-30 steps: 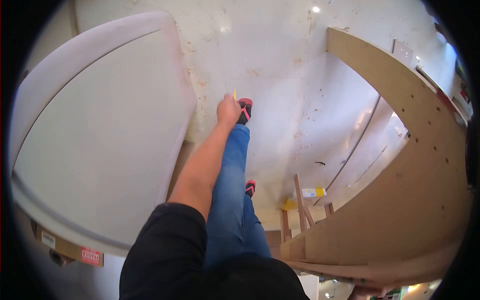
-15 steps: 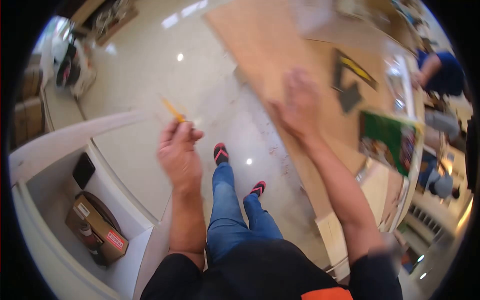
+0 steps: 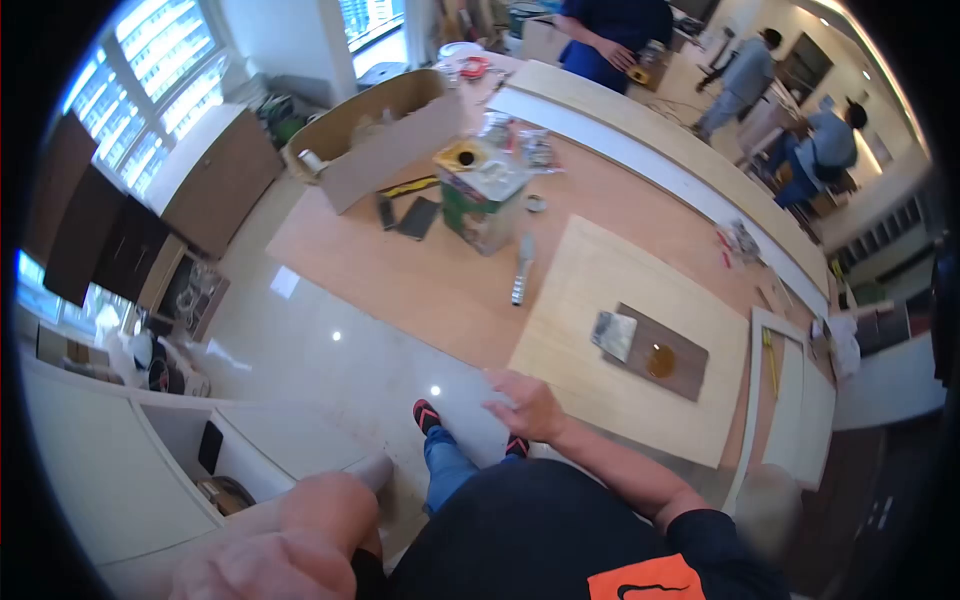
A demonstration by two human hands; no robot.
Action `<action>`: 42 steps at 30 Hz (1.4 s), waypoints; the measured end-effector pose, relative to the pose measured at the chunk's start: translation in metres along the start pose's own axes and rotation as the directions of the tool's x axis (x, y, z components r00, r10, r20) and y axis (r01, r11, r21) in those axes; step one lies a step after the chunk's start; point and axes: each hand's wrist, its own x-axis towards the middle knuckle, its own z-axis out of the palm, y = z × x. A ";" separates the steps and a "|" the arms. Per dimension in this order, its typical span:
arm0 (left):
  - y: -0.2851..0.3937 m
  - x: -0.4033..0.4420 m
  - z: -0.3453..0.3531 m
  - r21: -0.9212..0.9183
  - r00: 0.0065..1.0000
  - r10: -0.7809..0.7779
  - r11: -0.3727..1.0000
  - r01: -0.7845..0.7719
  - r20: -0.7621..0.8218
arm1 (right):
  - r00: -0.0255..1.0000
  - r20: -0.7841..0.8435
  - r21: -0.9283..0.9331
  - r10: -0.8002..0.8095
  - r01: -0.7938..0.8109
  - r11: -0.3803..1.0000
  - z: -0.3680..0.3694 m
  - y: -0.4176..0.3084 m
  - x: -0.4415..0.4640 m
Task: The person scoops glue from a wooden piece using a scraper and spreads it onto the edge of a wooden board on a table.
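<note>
My right hand [image 3: 528,405] is just off the near edge of the workbench top [image 3: 380,300], fingers loosely apart and holding nothing visible. At the lower left, my left hand [image 3: 250,568] is smeared by motion; its fingers and anything in them cannot be made out. A pale plywood sheet [image 3: 580,290] lies on the top, bearing a brown board [image 3: 690,362] with an amber puddle [image 3: 660,361] and a square silvery plate [image 3: 613,335] overlapping its edge. Left of the sheet lies a slim silvery tool [image 3: 522,270]. A green-and-white can [image 3: 480,205] with a yellow-stained top stands farther back.
A cardboard box [image 3: 390,140] sits at the back left near a dark flat block [image 3: 417,218]. Long boards [image 3: 660,140] run along the far side. A white cabinet [image 3: 90,450] is on my left. Several people, one in dark blue [image 3: 620,40], are beyond the bench.
My view has swung up and right over the bench. My right hand has left the wooden board it lay on. My left hand, earlier holding a thin yellow tool, has dropped to the lower left.
</note>
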 end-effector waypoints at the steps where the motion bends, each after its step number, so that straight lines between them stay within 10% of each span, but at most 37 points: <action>1: 0.006 0.000 0.017 -0.009 0.999 0.009 1.000 -0.009 0.045 | 0.999 -0.030 -0.048 0.014 -0.016 0.999 -0.020 0.007 -0.026; 6: 0.026 0.012 0.071 -0.051 0.942 -0.128 0.987 0.151 0.310 | 0.800 -0.410 0.064 0.439 -0.454 0.888 -0.106 0.049 -0.170; 13: 0.008 0.032 0.119 -0.299 0.888 0.205 0.951 -0.080 0.412 | 0.467 -0.657 0.255 0.592 -0.601 0.757 -0.123 0.056 -0.272; 22: -0.011 0.081 0.116 -0.629 0.716 0.328 0.753 0.196 0.617 | 0.464 -0.635 0.317 0.618 -0.573 0.756 -0.118 0.042 -0.256; 27: -0.007 0.074 0.112 -0.498 0.863 0.270 0.867 -0.024 0.428 | 0.420 -0.654 0.359 0.630 -0.560 0.747 -0.108 0.042 -0.261; 31: -0.095 0.036 0.157 -0.690 0.973 0.231 0.706 -0.160 0.011 | 0.334 -0.687 0.409 0.646 -0.557 0.723 -0.117 0.063 -0.276; 35: -0.275 -0.029 0.172 0.099 0.924 -0.370 0.927 0.361 0.094 | 0.137 -0.712 0.442 0.689 -0.675 0.591 -0.175 0.088 -0.289; 37: -0.360 -0.082 0.189 0.128 0.486 -0.874 0.482 0.866 0.001 | 0.090 -0.794 0.372 0.601 -0.709 0.599 -0.197 0.138 -0.310; 38: -0.426 -0.127 0.179 0.344 0.336 -0.942 0.314 0.885 -0.004 | 0.080 -0.795 0.341 0.601 -0.761 0.553 -0.205 0.168 -0.319; 42: -0.482 -0.183 0.209 0.893 0.450 -0.887 0.118 0.434 -0.101 | 0.016 -0.753 0.234 0.658 -0.928 0.290 -0.234 0.226 -0.308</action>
